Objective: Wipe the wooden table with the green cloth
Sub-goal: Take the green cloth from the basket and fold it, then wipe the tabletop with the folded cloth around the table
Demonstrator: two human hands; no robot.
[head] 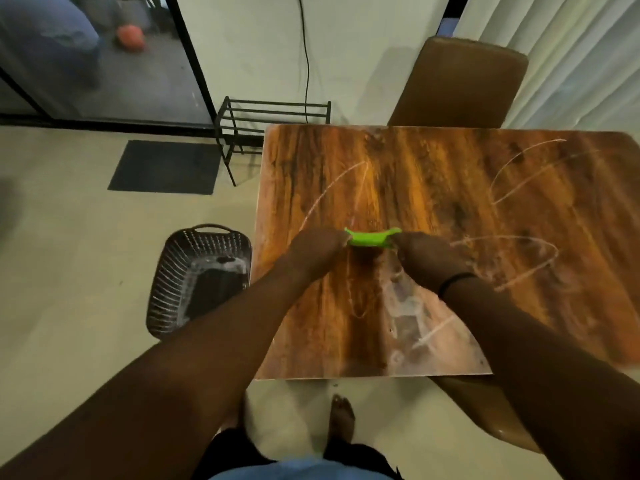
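Note:
A small bright green cloth (371, 238) is stretched between my two hands just above the middle of the wooden table (433, 188). My left hand (320, 249) grips its left end, and my right hand (424, 258) grips its right end; that wrist wears a dark band. White chalk-like scribbles loop across the tabletop, with a pale smeared patch near the front edge. Most of the cloth is hidden inside my fingers.
A dark woven plastic basket (199, 278) sits on the floor left of the table. A brown chair (460, 81) stands behind the table, another under its near right corner. A black metal rack (270, 129) and a dark mat (166, 167) lie beyond.

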